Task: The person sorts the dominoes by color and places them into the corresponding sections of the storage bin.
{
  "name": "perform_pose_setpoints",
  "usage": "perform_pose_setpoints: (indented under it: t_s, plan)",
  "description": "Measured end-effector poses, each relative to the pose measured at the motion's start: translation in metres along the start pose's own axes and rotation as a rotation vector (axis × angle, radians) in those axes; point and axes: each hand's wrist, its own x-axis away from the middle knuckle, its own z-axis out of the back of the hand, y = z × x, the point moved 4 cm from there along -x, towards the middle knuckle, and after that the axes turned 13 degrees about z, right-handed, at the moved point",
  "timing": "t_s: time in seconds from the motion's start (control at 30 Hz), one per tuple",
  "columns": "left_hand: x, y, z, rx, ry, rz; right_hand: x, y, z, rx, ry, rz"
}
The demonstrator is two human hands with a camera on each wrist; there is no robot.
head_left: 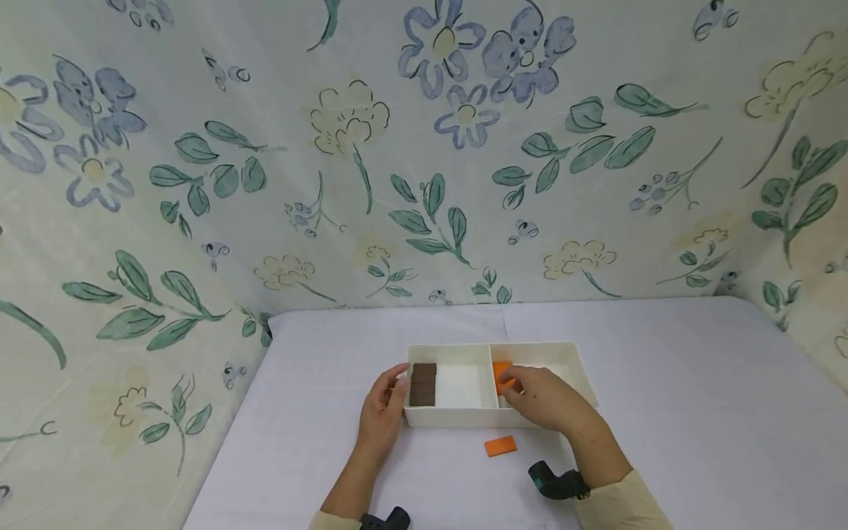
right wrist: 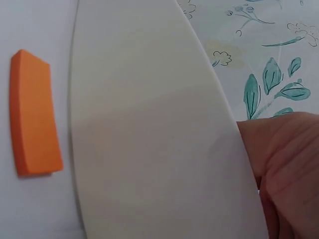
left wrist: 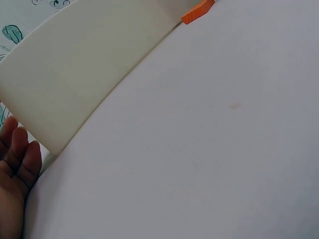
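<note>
A long white box (head_left: 457, 418) with a divider stands on the table. In its left compartment several brown blocks (head_left: 422, 384) lie in a row against the left end. My left hand (head_left: 383, 408) rests its fingers against the outside of that end; its loosely bent fingers (left wrist: 31, 159) show beside the box corner in the left wrist view. My right hand (head_left: 545, 397) reaches over the near wall into the right compartment and pinches at an orange block (head_left: 501, 368) beside the divider. Its fingertips are hidden behind the wall in the right wrist view.
One more orange block (head_left: 500, 446) lies flat on the table in front of the box, near the divider. A white cloth (head_left: 318, 353) covers the table. Flower-patterned fabric (head_left: 371, 169) hangs behind and to the sides.
</note>
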Motion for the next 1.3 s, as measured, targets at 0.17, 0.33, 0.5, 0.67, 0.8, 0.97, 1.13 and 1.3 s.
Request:
perform_pose_setpoints:
  t_s: [0.17,0.33,0.5,0.67,0.8,0.97,1.13,1.3]
  plan:
    - [-0.001,0.003,-0.002,0.005,0.003,-0.007,0.001,-0.006,0.007,0.007,0.078,0.026]
    - [0.000,0.004,-0.002,0.006,0.004,-0.025,0.008,-0.021,0.019,-0.037,0.178,0.104]
    - [0.000,0.004,-0.001,0.008,0.002,-0.016,0.021,-0.036,0.023,-0.152,0.042,0.135]
    - [0.000,0.003,0.000,0.010,-0.012,-0.002,0.039,-0.039,0.005,-0.180,-0.209,-0.008]
    - [0.000,0.002,0.002,0.010,-0.015,-0.003,0.045,-0.035,-0.014,-0.066,-0.252,-0.103]
    - [0.001,0.001,0.001,0.003,-0.015,0.009,0.045,-0.032,-0.029,0.044,-0.237,-0.048]
    - [0.002,0.002,0.000,-0.005,-0.012,0.010,0.044,-0.033,-0.034,0.097,-0.214,-0.020]
    - [0.003,0.004,0.000,0.000,-0.013,0.012,0.045,-0.037,-0.034,0.184,-0.181,-0.016]
